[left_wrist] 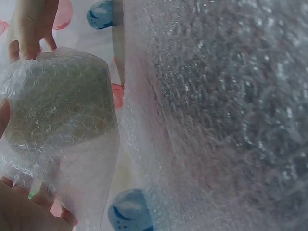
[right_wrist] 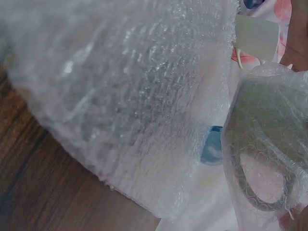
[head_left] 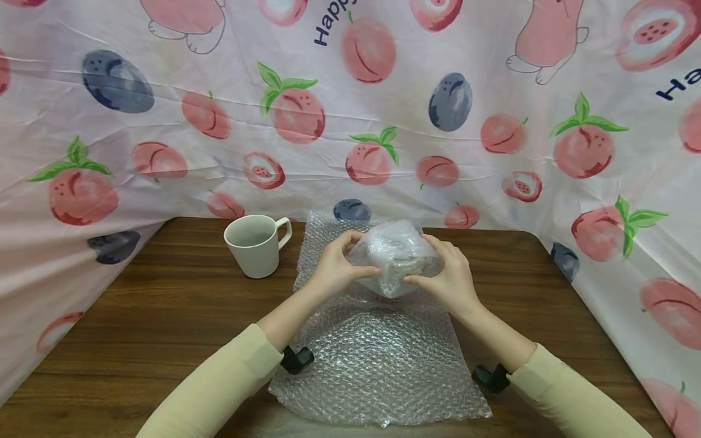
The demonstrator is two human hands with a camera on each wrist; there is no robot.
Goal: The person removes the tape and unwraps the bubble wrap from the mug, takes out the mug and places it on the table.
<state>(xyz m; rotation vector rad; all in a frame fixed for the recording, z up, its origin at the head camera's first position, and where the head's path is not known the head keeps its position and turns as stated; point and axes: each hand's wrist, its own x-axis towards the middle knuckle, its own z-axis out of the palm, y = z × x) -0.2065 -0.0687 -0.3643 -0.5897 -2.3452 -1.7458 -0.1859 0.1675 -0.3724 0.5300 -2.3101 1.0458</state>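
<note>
My left hand [head_left: 331, 267] and right hand [head_left: 451, 277] grip opposite sides of a mug wrapped in bubble wrap [head_left: 397, 252], raised over a spread sheet of bubble wrap [head_left: 378, 359]. Both thumbs press its near side; the other fingers lie partly behind it. Through the plastic in the right wrist view, the handle of the wrapped mug [right_wrist: 262, 204] shows as a loop. In the left wrist view, the left hand [left_wrist: 21, 209] is at the lower left and the right hand [left_wrist: 33, 24] at the top.
A white mug [head_left: 254, 252] stands upright left of the sheet, its handle to the right. Beneath lies a dark wooden table [head_left: 181, 310]. Fruit-printed cloth [head_left: 219, 73] hangs behind and along both sides. Black wrist mounts [head_left: 298, 360] sit by the sleeves.
</note>
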